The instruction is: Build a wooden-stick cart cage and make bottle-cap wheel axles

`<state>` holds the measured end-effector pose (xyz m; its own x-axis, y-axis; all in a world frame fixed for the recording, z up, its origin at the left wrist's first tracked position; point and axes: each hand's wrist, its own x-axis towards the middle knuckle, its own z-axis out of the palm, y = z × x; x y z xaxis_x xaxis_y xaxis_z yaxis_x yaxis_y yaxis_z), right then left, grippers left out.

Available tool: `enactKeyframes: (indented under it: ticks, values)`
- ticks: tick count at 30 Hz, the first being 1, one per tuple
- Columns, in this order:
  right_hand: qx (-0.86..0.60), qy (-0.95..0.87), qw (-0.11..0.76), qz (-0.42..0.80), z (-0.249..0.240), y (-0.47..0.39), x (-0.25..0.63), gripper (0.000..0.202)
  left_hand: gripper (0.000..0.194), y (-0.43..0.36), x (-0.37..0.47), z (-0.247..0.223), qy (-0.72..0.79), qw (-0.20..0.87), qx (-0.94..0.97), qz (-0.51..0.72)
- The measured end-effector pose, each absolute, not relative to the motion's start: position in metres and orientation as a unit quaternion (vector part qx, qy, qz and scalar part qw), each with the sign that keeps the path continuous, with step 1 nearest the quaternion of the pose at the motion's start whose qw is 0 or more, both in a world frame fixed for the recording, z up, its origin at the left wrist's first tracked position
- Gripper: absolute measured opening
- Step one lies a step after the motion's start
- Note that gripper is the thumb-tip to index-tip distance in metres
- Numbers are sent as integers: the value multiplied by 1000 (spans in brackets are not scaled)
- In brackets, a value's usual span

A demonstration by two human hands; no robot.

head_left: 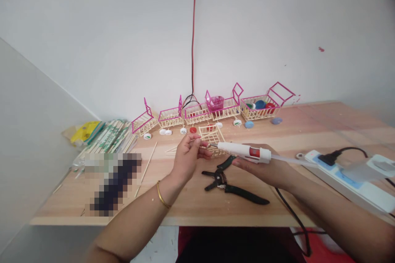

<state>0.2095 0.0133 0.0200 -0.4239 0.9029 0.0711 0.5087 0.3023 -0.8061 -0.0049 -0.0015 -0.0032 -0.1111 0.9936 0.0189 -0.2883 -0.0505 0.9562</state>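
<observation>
My right hand [268,172] grips a white hot glue gun [243,152], with a clear glue stick [288,159] coming out of its back end. The nozzle points left, at the fingertips of my left hand [191,152]. Thumb and fingers there are pinched together, but what lies between them is too small to make out. Just behind the nozzle is an unpainted basket frame of thin wooden sticks [212,134], partly hidden by my left hand and the gun. Below the gun, wire-stripper pliers [219,178] with dark handles lie on the table.
Several stick carts [171,117] with magenta rims and bottle-cap wheels line the wall. A magenta cup [217,104] is among them. Bundled sticks [108,137] and a yellow packet [86,132] lie left; a power strip [348,181] with plugs sits right. Loose sticks [146,168] lie near my left arm.
</observation>
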Motion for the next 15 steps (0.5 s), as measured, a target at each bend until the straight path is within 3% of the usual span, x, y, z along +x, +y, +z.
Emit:
enactKeyframes:
  ticks: [5, 10, 13, 15]
  values:
    - [-461, -765, 255, 370, 18, 14, 209, 36, 27, -1, -5, -4, 437, 532, 403, 603]
    - [-411, -812, 187, 369, 34, 8, 216, 34, 28, 0, -7, -4, 445, 526, 407, 599]
    - [-427, -829, 207, 296, 43, 14, 234, 35, 29, 0, -8, -4, 456, 517, 409, 598]
    - [-471, -832, 229, 181, 39, 29, 251, 38, 27, 1, -10, -5, 469, 492, 425, 598]
